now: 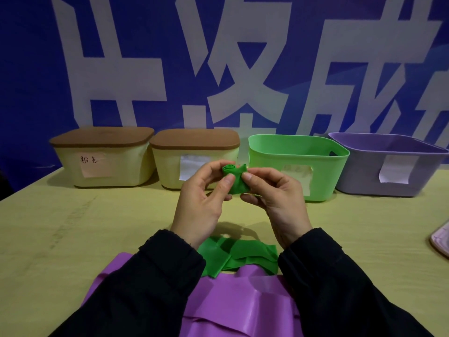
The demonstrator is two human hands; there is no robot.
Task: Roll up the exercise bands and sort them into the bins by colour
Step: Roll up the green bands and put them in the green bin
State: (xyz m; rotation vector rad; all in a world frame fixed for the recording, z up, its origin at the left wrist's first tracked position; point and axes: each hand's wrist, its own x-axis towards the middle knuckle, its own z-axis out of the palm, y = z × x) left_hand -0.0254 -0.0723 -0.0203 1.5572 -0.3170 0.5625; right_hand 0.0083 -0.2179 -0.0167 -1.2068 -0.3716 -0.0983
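Above table (73, 227), hands (201, 203) pinch green band (237, 181).

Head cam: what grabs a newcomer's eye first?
Both hands, left and right, pinch a half-rolled green band at centre, its loose end trailing onto the table. Behind stand four bins: two lidded cream ones at left, an open green bin, then a purple bin. A purple band lies nearest.

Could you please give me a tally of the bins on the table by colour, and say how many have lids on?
Cream bins with brown lids: 2
Green bin, open: 1
Purple bin, open: 1
Total: 4 bins, 2 of them lidded.
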